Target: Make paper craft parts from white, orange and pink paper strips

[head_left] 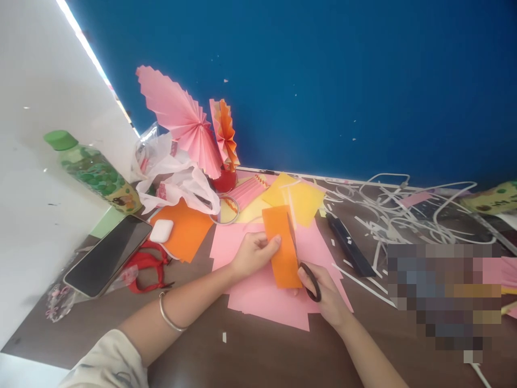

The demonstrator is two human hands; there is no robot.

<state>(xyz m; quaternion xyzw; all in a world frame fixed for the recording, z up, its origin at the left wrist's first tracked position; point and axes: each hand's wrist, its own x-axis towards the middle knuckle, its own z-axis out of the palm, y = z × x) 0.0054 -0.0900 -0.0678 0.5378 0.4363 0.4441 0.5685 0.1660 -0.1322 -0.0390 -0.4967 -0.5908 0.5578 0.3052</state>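
Observation:
My left hand [258,253] pinches the left edge of an orange paper [281,242], thumb on top. In my right hand [325,296] is a pair of scissors [310,281] with black handles. Their blades lie along the right edge of the orange paper and are mostly hidden by it. Beneath both hands several pink sheets [269,307] are spread on the table. Yellow sheets [305,199] lie just beyond the orange paper.
Pink folded paper fans [181,113] stand by the blue wall. Left are a green-capped bottle [97,172], a phone [109,256], a white case [161,230] and a plastic bag [173,172]. Right lie a black box cutter-like bar [350,245], white cables [436,215] and paper strips.

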